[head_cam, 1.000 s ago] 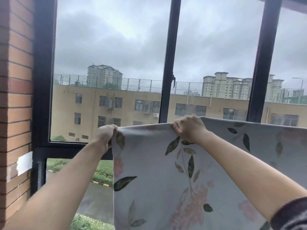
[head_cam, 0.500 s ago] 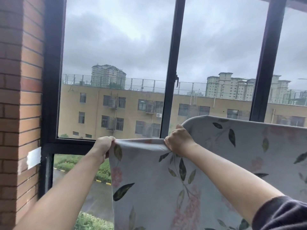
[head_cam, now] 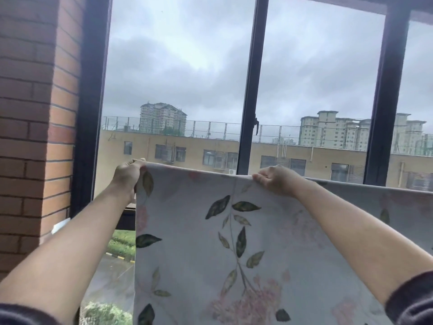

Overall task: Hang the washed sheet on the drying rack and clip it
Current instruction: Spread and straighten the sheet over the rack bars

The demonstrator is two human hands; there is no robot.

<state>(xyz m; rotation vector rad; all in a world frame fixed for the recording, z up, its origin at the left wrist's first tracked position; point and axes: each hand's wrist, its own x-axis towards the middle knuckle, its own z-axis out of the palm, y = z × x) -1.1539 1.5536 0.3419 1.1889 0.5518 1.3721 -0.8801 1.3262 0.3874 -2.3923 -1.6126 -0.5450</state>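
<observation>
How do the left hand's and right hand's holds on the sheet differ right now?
The left hand grips the sheet at its top corner; the right hand grips the top edge farther in, with fabric running on past it. The left hand sits a little higher in view than the right hand. Both curl fingers over that edge.

Soft overcast daylight, backlit and a little hazy.

I get flat grey light through the window (head_cam: 178, 78) from a heavily clouded sky (head_cam: 187, 43), bright enough, with no glare and no hard shadows. The brick wall (head_cam: 25, 113) on the left and the window frame (head_cam: 250, 90) sit dim against the glass. The floral sheet (head_cam: 234, 231) is lit from behind, its print washed pale. Verticals lean outward with the wide lens, and the near sleeves (head_cam: 410, 299) go soft at the bottom corners.
</observation>
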